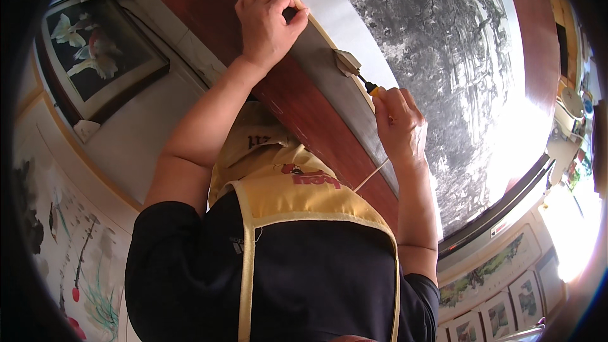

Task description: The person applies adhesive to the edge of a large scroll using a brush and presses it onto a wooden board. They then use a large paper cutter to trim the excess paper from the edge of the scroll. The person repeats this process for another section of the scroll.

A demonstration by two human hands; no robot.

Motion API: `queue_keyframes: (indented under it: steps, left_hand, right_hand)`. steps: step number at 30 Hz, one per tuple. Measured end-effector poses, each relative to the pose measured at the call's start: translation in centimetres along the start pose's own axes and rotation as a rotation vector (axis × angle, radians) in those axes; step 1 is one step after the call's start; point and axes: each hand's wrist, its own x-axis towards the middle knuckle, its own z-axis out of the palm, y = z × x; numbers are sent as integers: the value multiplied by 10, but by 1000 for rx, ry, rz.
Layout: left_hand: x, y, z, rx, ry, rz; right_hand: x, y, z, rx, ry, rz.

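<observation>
My left hand is closed on a thin pale wooden strip along the edge of a white sheet, which bears a large black-and-grey ink painting. My right hand grips a yellow-and-black handled tool, whose flat pale head lies against the strip below my left hand. A dark grey band runs beside the strip on the red-brown wooden table. A thin light cord or stick crosses the table near my right wrist.
A framed picture of white flowers or fish lies at upper left. Painted sheets are at lower left, several smaller pictures at lower right. A dark bar borders the painting. Shelved items stand at far right.
</observation>
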Motion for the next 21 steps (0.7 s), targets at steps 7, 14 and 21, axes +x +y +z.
queue_keyframes:
  steps: [7,14,21]
  left_hand:
    - [0,3,-2,23,-20,-54]
    - [2,6,-3,6,-52,-101]
    - [39,-43,-14,57,-30,-4]
  right_hand:
    - [10,-8,4,14,4,-10]
    - [46,-38,13,-24,51,-50]
    - [56,-43,14,-32,26,-46]
